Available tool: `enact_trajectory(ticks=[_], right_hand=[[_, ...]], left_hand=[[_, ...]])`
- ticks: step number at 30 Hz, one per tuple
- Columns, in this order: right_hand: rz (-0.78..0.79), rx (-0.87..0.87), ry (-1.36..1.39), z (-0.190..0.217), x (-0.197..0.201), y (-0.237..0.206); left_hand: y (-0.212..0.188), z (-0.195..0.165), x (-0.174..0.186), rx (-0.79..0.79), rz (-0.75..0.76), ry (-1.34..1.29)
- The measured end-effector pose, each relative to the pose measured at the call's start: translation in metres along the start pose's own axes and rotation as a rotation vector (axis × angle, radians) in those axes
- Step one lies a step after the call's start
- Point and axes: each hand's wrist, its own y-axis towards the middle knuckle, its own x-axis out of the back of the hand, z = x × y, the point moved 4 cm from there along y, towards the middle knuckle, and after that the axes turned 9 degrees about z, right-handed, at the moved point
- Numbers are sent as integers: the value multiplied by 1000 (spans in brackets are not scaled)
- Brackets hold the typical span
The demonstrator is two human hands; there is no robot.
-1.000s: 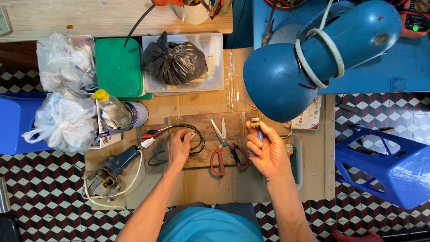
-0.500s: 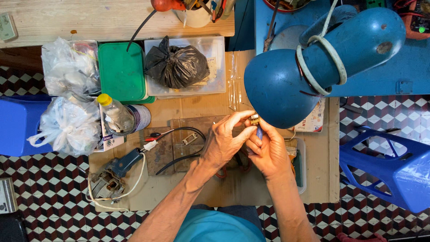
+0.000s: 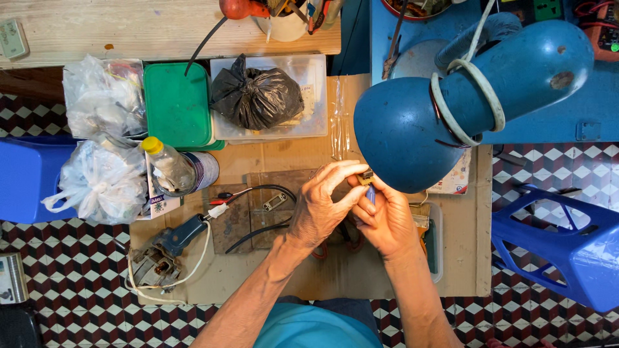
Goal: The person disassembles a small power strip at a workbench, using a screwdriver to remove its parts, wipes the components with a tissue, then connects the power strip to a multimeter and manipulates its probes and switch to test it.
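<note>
My right hand point(image 3: 385, 222) grips a small blue-handled tool point(image 3: 371, 194), its tip pointing up under the blue lamp shade point(image 3: 412, 132). My left hand point(image 3: 322, 206) reaches across and pinches a small brownish part point(image 3: 366, 177) at the tool's tip with thumb and forefinger. Both hands meet over the cardboard-covered table point(image 3: 258, 270). The red-handled scissors point(image 3: 319, 250) lie mostly hidden beneath my hands.
A black cable point(image 3: 258, 229) and a blue soldering tool with white cord point(image 3: 177, 238) lie to the left. A plastic bottle point(image 3: 169, 164), white bags point(image 3: 100, 180), a green lid point(image 3: 177, 103) and a black bag in a clear tray point(image 3: 255, 96) sit behind. A blue stool point(image 3: 561, 245) stands right.
My left hand left the black cable and moved right to join my right hand at the tool's tip, covering the scissors. The right hand stayed about where it was.
</note>
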Motion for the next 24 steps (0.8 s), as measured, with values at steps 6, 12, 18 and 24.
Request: enact_trajectory(ticks=[6,12,18,24], right_hand=[[-137,-58,-53,-6,12,5],[-111,-90,-116,-7,23,4],[-108,136,-244,6,4,0],[-144,137,-485,16,-23,-12]], left_hand=[[5,1,0,49,6,-19],[7,1,-2,89,30,-36],[7,5,0,39,-8,22],[6,27,-7,219,11,-102]])
